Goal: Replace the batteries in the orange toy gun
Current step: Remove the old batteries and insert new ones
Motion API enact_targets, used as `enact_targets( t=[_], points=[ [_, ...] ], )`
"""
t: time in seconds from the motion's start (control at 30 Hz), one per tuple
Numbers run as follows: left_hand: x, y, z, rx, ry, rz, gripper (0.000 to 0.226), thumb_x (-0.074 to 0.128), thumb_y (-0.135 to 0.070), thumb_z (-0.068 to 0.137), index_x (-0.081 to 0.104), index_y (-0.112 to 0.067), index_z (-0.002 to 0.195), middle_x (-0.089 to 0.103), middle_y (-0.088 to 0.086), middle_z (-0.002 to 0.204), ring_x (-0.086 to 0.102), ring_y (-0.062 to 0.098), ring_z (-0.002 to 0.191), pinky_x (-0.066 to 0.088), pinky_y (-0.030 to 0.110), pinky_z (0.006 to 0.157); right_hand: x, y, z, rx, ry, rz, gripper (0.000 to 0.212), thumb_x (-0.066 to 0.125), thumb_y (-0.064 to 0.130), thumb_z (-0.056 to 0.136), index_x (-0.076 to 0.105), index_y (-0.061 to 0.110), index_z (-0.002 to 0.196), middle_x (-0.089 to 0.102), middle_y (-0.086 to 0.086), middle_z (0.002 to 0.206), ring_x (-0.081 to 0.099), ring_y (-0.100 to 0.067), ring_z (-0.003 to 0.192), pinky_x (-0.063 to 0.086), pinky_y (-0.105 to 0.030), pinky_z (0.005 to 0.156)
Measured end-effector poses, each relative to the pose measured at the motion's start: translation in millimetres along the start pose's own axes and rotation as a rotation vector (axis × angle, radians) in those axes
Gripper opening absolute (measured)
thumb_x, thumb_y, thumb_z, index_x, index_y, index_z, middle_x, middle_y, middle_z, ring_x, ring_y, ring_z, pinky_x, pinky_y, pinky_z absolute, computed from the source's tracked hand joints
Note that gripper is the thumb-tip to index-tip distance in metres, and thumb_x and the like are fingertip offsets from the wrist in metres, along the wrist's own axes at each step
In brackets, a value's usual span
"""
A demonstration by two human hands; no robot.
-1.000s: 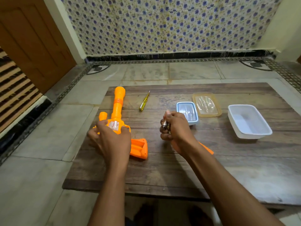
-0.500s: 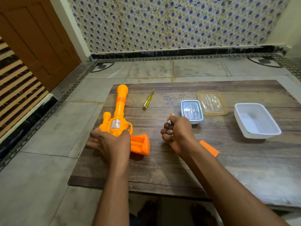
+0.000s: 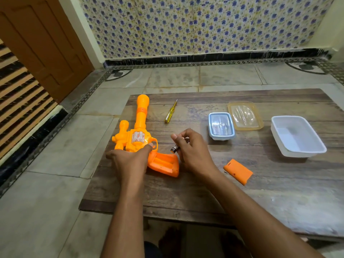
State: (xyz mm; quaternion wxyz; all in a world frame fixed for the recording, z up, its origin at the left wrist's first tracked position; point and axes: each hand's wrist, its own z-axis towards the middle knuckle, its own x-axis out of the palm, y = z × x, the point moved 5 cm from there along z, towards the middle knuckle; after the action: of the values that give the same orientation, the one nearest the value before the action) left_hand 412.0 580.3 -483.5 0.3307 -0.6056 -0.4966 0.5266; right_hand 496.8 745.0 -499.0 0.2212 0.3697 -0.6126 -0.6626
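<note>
The gun (image 3: 137, 135) lies flat on the table (image 3: 186, 190), toward its left edge, barrel pointing away from the person and the grip end nearest them, where the open battery bay (image 3: 164, 163) faces up. The left hand (image 3: 130, 161) grasps the gun's body just behind the trigger guard, fingers curled over its left side and the thumb tip against the guard. Just right of the gun, the right hand (image 3: 193, 151) hovers over the table, fingers curled around a battery (image 3: 174, 149) whose dark end points toward the bay; how many cells it holds cannot be told. The orange cover (image 3: 238, 171) lies right of the gun, beyond the right wrist, apart from it. A screwdriver (image 3: 170, 112) lies right of the gun's barrel. Farther right of the gun sit a small blue-rimmed box (image 3: 220, 125), a clear amber lid (image 3: 245, 116) just beyond it, and a white tub (image 3: 297, 136) well off to the right.
</note>
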Motion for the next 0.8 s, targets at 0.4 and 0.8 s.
enact_targets(
  t=[0.4, 0.8],
  points=[
    [18.7, 2.3, -7.0, -0.079, 0.130, -0.335, 0.088, 0.093, -0.030, 0.055, 0.044, -0.014, 0.127, 0.065, 0.009, 0.119, 0.074, 0.030, 0.091, 0.063, 0.053, 0.058, -8.6, 38.9, -11.6, -0.445, 0.029, -0.302, 0.024, 0.083, 0.028, 0.084, 0.072, 0.006, 0.089, 0.062, 0.010, 0.065, 0.062, -0.011, 0.068, 0.045, -0.020, 0.060],
    [29.5, 4.7, -8.7, -0.106, 0.163, -0.576, 0.081, 0.090, -0.025, 0.059, 0.053, -0.010, 0.130, 0.074, 0.016, 0.113, 0.078, 0.034, 0.088, 0.062, 0.053, 0.063, -14.1, 58.5, -19.9, -0.804, -0.096, -0.595, 0.045, 0.061, 0.049, 0.085, 0.074, 0.007, 0.083, 0.059, -0.007, 0.074, 0.058, -0.027, 0.058, 0.050, -0.039, 0.048]
  ],
)
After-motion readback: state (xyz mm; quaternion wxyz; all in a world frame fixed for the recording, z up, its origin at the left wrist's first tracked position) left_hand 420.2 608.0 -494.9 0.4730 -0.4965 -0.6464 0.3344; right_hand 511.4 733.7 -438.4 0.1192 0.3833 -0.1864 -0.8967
